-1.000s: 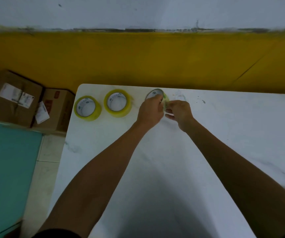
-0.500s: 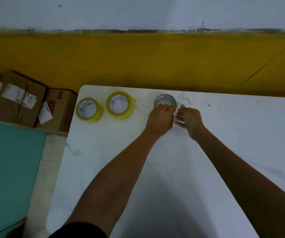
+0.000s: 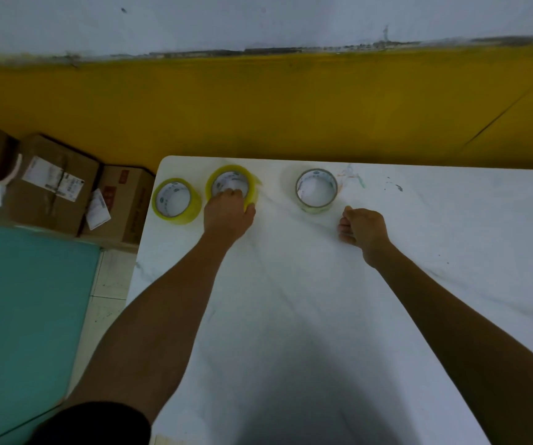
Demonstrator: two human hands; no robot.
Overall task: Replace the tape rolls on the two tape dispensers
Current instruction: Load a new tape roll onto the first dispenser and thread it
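Observation:
Three tape rolls lie flat near the far edge of the white table (image 3: 323,300). A thick yellow roll (image 3: 191,207) lies at the far left corner. My left hand (image 3: 228,216) grips the middle yellow roll (image 3: 223,175), fingers inside its core and thumb on the outer side. A thin, nearly used-up roll (image 3: 316,203) lies alone to the right. Just right of and nearer than it, my right hand (image 3: 363,229) rests as a loose fist with nothing in it. No tape dispenser is in view.
Cardboard boxes (image 3: 56,184) with labels stand on the floor left of the table, against the yellow wall (image 3: 291,107). A teal mat (image 3: 24,300) covers the floor at the left. Faint pen marks (image 3: 355,178) stain the table's far edge.
My left hand let go of the thin roll, which now lies flat, and moved left onto the middle yellow roll. My right hand drew back a little toward me.

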